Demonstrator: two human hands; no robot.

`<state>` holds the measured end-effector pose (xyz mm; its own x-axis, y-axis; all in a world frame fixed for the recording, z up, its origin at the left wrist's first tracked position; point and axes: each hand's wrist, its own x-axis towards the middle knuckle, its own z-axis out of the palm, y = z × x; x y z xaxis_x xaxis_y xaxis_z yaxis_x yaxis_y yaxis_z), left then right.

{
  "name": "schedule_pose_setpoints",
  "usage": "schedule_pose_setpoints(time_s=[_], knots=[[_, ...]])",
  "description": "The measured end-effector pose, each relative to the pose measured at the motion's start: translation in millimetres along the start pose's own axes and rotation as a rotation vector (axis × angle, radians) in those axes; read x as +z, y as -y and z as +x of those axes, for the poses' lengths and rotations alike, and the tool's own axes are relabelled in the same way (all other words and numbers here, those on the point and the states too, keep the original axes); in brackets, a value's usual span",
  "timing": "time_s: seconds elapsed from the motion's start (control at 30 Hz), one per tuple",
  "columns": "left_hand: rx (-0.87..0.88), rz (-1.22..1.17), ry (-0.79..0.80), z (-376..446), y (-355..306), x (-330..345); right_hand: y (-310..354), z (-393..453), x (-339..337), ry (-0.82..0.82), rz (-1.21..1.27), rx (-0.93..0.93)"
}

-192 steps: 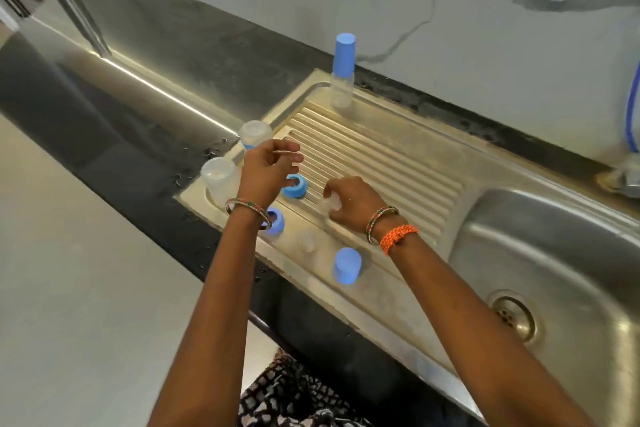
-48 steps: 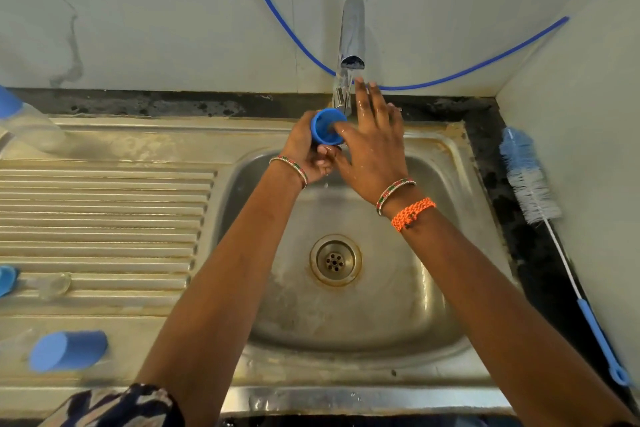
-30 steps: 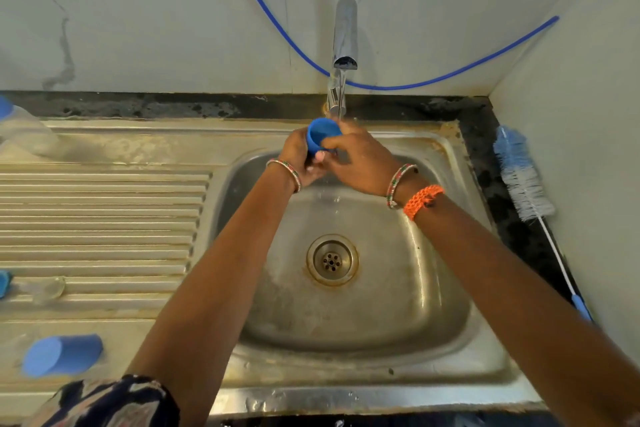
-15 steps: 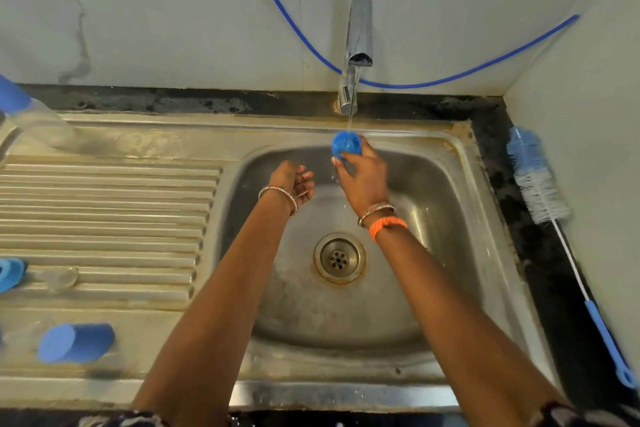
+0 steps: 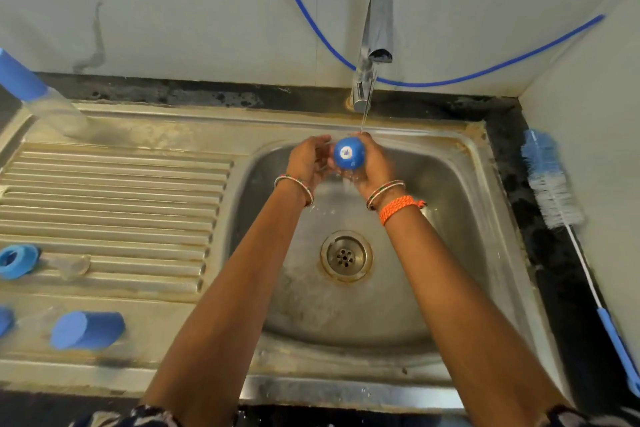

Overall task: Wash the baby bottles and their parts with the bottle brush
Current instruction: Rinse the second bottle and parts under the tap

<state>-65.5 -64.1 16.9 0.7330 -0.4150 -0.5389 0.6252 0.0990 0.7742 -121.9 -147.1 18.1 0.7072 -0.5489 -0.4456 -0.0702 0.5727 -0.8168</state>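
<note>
Over the sink basin (image 5: 450, 288), under a thin stream of water from the tap (image 5: 375, 28), my right hand (image 5: 372, 166) grips a blue bottle cap (image 5: 349, 153) with its closed end facing me. My left hand (image 5: 308, 159) is right beside the cap, fingers curled toward it and touching it. The bottle brush (image 5: 554, 184), blue and white bristles on a white stem with a blue handle, lies on the dark counter along the right wall, untouched.
On the ribbed drainboard (image 5: 110, 204) to the left lie a blue ring (image 5: 17, 260), a clear teat (image 5: 71, 265) and a blue cap on its side (image 5: 86, 329). A capped bottle (image 5: 38, 97) stands at the far left. A blue hose (image 5: 450, 81) runs along the wall.
The cap went from my left hand to my right, was turned closed end toward me, and water now runs on it. My left hand has come back beside it.
</note>
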Motion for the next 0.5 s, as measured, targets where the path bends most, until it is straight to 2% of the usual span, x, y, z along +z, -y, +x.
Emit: schedule_pose_setpoints(time_s=[0.03,0.1,0.23,0.33,0.43,0.5], knots=[[0.02,0.014,0.035,-1,0,3,2,-4,1,0.049,0.208,0.143],[0.055,0.098,0.079,-2,2,10,4,-4,2,0.056,0.381,0.245],[0.108,0.206,0.056,-4,1,19,7,-3,5,-0.012,0.438,0.266],[0.057,0.221,0.072,-5,3,19,7,1,4,-0.005,0.274,0.227],[0.011,0.362,0.077,-4,9,13,7,2,2,-0.025,-0.051,0.034],[-0.014,0.285,0.141,-4,11,9,1,1,-1,0.041,-0.204,-0.057]])
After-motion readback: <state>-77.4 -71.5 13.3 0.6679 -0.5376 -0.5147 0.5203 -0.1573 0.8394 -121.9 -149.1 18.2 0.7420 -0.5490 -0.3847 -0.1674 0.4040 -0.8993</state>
